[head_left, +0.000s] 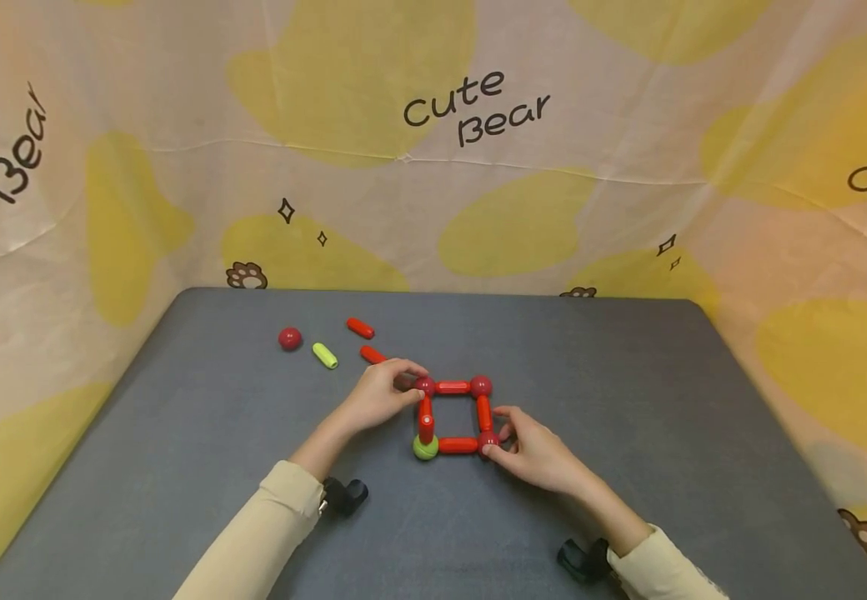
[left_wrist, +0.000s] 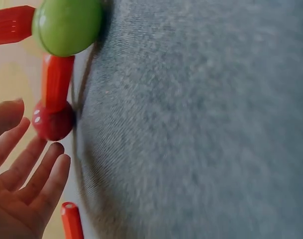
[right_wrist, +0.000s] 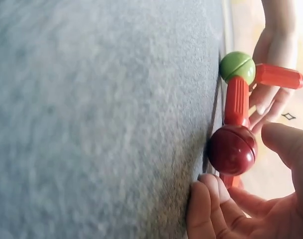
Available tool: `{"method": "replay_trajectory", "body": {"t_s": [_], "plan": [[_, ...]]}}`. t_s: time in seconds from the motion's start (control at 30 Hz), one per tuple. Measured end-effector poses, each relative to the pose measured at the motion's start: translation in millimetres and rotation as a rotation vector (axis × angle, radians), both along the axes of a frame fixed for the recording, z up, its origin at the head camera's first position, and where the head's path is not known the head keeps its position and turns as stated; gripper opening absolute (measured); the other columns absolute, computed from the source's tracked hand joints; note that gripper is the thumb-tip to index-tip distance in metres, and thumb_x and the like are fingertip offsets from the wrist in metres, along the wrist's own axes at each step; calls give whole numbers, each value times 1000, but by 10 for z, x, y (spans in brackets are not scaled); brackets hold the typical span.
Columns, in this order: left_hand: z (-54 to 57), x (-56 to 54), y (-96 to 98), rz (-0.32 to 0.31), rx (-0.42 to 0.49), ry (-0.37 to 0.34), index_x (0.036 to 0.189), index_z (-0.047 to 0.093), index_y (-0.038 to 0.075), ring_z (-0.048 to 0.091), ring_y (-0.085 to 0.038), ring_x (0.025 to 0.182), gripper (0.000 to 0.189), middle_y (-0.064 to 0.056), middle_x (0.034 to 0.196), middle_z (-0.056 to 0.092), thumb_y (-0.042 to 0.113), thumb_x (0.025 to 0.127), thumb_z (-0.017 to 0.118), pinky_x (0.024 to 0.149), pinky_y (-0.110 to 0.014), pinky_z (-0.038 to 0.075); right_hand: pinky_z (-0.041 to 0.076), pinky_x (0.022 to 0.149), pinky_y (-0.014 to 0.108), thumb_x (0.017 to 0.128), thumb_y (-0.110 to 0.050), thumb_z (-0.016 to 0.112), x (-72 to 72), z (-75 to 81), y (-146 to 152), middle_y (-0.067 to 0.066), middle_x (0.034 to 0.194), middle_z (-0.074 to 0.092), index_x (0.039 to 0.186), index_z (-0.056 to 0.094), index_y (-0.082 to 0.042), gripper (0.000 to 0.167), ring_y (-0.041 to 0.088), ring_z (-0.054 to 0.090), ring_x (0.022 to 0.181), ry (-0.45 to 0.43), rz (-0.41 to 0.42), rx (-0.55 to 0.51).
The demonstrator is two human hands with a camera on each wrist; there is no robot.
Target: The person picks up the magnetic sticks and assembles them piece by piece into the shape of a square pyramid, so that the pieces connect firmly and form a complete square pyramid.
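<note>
Red rods and balls form a square frame on the grey tabletop. Three of its corners are red balls, and the near left corner is a green ball with another red rod standing up from it. My left hand is at the far left red ball, its fingers spread beside it and the thumb apart from it. My right hand is around the near right red ball. Its fingers lie beside the ball, while the thumb hovers just off it.
Beyond my left hand lie a loose red ball, a yellow-green rod, a red rod and another red rod partly behind the hand. A patterned cloth hangs around the table's back and sides.
</note>
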State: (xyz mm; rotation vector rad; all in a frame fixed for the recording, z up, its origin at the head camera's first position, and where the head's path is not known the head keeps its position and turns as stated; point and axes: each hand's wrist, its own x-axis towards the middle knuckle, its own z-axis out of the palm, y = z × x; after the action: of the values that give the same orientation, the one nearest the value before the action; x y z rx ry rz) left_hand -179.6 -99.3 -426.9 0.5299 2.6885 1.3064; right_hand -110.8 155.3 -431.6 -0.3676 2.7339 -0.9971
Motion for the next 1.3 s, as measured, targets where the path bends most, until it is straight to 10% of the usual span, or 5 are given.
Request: {"method": "replay_trajectory", "body": {"t_s": [0.57, 1.3], "plan": [[-38, -9, -5, 15, -84, 24, 98, 67, 13, 57, -9, 67, 18, 0, 89, 64, 9, 81, 68, 60, -24, 45, 40, 59, 23, 82, -16, 67, -234, -46, 79, 2, 83, 55, 112, 58, -1, 35, 11, 46, 67, 113, 37, -8], [48, 248, -106, -14, -124, 14, 95, 65, 12, 56, -9, 64, 17, 1, 81, 63, 11, 79, 70, 55, -24, 45, 38, 58, 26, 86, -9, 60, -446, -48, 41, 8, 86, 52, 114, 59, -8, 29, 12, 44, 67, 123, 33, -29]]}}
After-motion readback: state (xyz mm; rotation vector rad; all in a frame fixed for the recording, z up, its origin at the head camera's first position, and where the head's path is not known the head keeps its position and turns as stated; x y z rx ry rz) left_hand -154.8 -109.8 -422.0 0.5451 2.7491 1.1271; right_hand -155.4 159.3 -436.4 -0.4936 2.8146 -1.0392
